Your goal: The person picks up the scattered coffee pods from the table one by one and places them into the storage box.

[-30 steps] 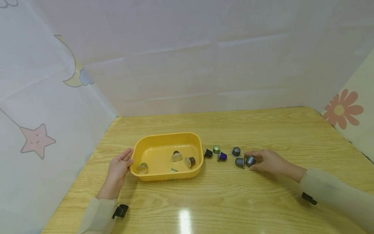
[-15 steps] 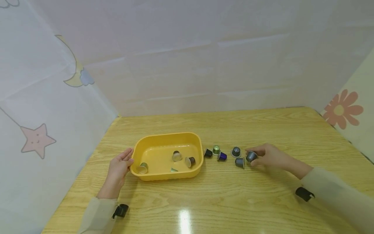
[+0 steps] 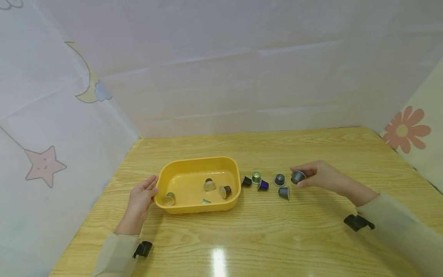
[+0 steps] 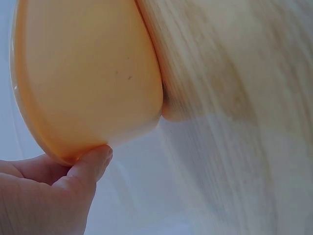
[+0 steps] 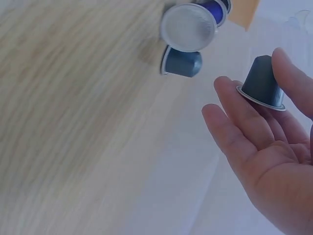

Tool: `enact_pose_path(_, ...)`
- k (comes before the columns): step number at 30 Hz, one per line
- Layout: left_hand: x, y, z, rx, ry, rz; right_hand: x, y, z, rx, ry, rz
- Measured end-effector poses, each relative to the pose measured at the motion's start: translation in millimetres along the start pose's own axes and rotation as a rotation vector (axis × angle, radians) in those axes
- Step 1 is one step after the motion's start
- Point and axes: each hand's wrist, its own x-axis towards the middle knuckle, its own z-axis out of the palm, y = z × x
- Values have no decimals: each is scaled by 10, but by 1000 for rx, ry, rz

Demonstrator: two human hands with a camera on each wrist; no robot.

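Note:
My right hand point(image 3: 327, 177) pinches a dark grey coffee capsule point(image 3: 298, 177) between thumb and fingers, raised over the table. In the right wrist view the held capsule point(image 5: 263, 83) has its silver lid rim toward the fingers and the thumb on its side. Just below and left, one grey capsule point(image 3: 284, 192) lies on its side and another point(image 3: 279, 180) stands on its lid. At the left, my left hand point(image 3: 139, 200) grips the end of a yellow plastic bin point(image 3: 199, 210). The left wrist view shows the thumb point(image 4: 93, 164) against the bin's outer wall near its rim.
Inside the bin are several capsules, among them a dark one point(image 3: 226, 191) and a green one point(image 3: 169, 199). Right of it on the wooden table point(image 3: 263, 234) sit a black capsule point(image 3: 247, 181), a green capsule point(image 3: 256, 177) and a purple capsule point(image 3: 263, 185). A patterned cloth backdrop point(image 3: 221, 88) borders the table.
My right hand has lifted the dark grey capsule up and away from the grey one lying on its side. The left hand and bin have stayed in place.

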Motion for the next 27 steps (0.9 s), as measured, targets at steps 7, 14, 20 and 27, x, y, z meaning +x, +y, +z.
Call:
enact_pose_path(7,-1,4,7,-13,2,-1,24,-123,2,12,-11,-21)
enact_pose_path(14,-3,-4,7,-21,3,-2,104,-260,34,-2,0,-17)
enact_pose_path(20,9,-6,7,-22,3,-5,176,-371,75,6,-4,0)
enact_pose_path(27,12,0,8,-26,4,-5,274,-447,142,36,-28,-26)
